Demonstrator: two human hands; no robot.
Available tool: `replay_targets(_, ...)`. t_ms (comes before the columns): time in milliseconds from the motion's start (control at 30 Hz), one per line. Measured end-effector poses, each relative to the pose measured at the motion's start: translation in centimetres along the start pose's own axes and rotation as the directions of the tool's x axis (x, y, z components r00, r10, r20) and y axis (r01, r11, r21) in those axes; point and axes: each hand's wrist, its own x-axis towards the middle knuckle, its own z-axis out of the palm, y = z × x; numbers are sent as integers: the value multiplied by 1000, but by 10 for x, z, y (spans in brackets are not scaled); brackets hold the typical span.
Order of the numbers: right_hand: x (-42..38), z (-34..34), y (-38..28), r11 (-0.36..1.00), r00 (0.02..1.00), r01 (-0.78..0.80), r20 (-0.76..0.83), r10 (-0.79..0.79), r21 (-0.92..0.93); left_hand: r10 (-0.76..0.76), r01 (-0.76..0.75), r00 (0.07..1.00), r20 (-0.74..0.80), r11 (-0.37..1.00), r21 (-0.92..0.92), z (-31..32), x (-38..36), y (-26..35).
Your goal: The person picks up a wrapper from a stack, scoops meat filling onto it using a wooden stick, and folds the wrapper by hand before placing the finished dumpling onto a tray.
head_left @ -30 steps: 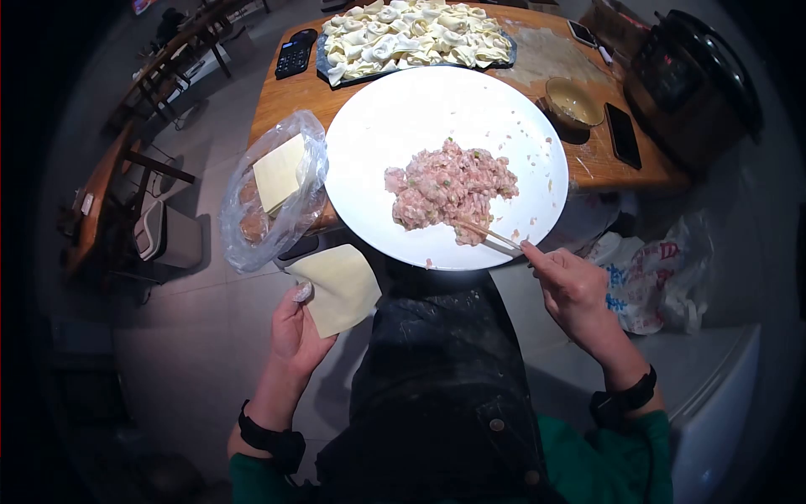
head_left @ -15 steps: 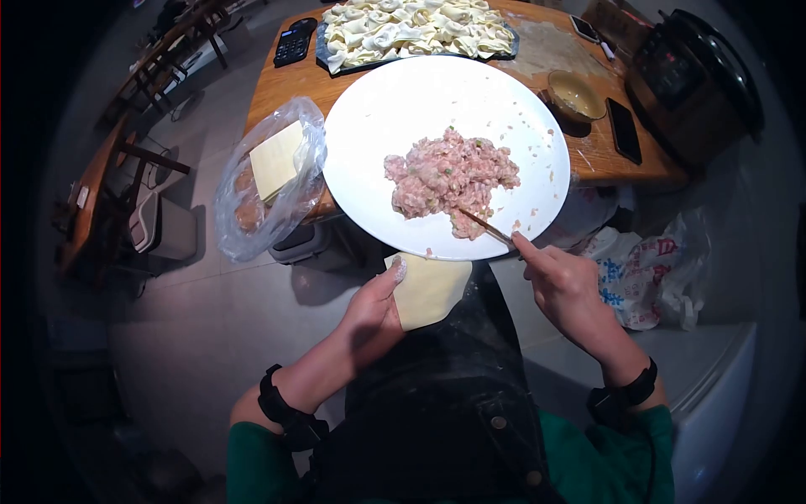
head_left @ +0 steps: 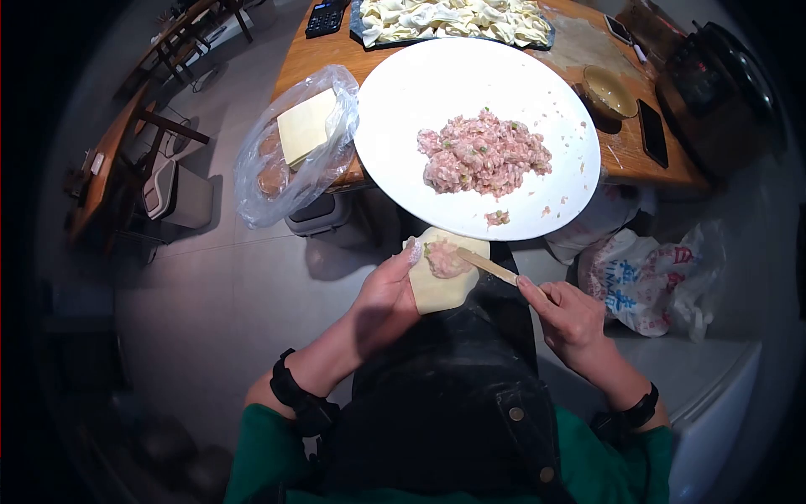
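Observation:
My left hand holds a pale wonton wrapper just below the near rim of a large white plate. The thumb, dusted white, presses on the wrapper's left edge. A small dab of minced meat filling lies on the wrapper. In my right hand is a flat wooden spatula, its tip touching that dab. The index finger stretches along the handle. A pink mound of minced meat with green bits sits on the plate, and a small clump lies near its front rim.
Left of the plate, a clear plastic bag holds a stack of wrappers. Behind stands a tray of folded wontons. On the right are a bowl, a phone and a black cooker. White bags hang below.
The spatula has moved from the meat mound down to the wrapper, where a dab of filling now lies. The camera view has shifted, so the table appears higher and further right.

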Motion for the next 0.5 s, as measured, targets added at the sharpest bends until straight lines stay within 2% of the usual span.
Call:
replay_targets(33,-1,-4,2,1000,1000,9,3,-9,8,9,-9,1000,-8,1000,-3,0,-4,1)
replay_targets(67,-1,-8,3,978,997,-78,-4,80,196,15,-15,1000,4,999,35,-1,-9,3)
replay_targets(133,10,-19,-8,832,970,-230,49,238,505,26,-26,1000,13,997,79,1,-13,5)
replay_targets(167,15,-16,-13,831,971,-227,47,236,509,64,-66,998,21,993,96,4,-13,5)
replay_targets(267,30,-12,-13,689,938,-342,193,286,639,140,-143,990,34,978,151,15,-10,8)
replay_targets(333,23,-8,-3,658,925,-368,187,331,657,185,-187,982,32,964,187,16,-9,14)
replay_targets(400,18,-13,4,605,900,-410,195,389,683,236,-252,967,101,946,203,9,-6,21)
replay_targets(433,21,-17,4,609,903,-404,190,386,683,240,-257,965,105,945,205,9,-5,24)
replay_targets(500,26,-26,1,619,953,-276,124,276,736,223,-242,945,238,969,56,11,-1,28)
